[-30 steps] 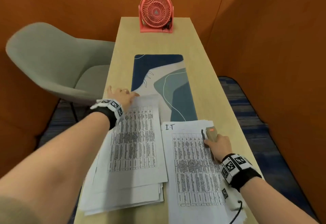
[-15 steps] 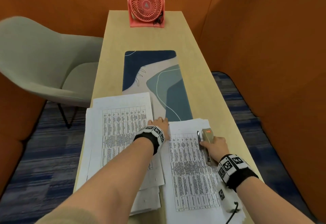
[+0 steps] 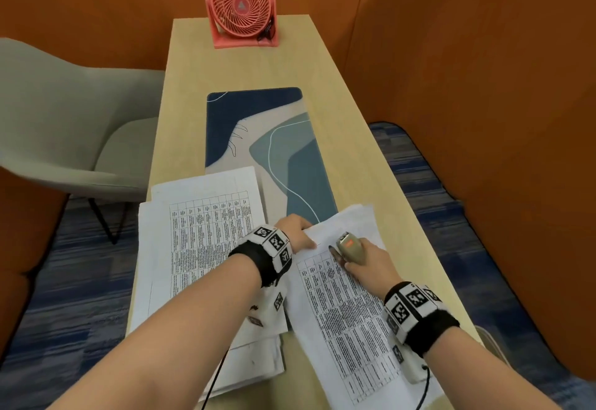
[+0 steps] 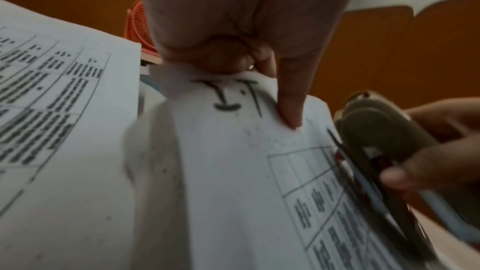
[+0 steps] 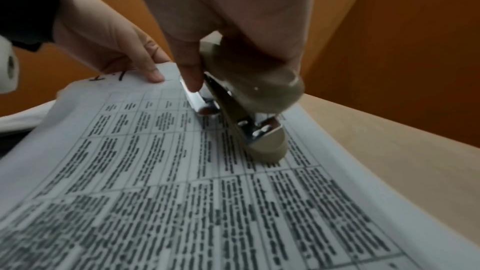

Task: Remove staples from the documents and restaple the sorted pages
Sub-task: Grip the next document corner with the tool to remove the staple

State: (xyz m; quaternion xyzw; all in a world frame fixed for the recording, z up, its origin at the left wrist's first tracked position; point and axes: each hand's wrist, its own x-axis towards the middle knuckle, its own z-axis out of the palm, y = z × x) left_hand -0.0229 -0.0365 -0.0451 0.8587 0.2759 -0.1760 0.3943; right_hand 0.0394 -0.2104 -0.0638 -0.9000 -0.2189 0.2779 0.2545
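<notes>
Two hands work one printed document (image 3: 346,306) (marked "I.T"): left hand (image 3: 295,232) pinches its corner, right hand (image 3: 367,259) grips a beige stapler (image 3: 350,246).

The stapler (image 5: 249,98) at the centre of the right wrist view has a matt beige plastic shell over glossy bright metal. The documents (image 3: 342,306) are thin matt white paper. The table (image 3: 354,138) looks like smooth pale wood. The fan (image 3: 242,6), top centre of the head view, is coral plastic.
</notes>
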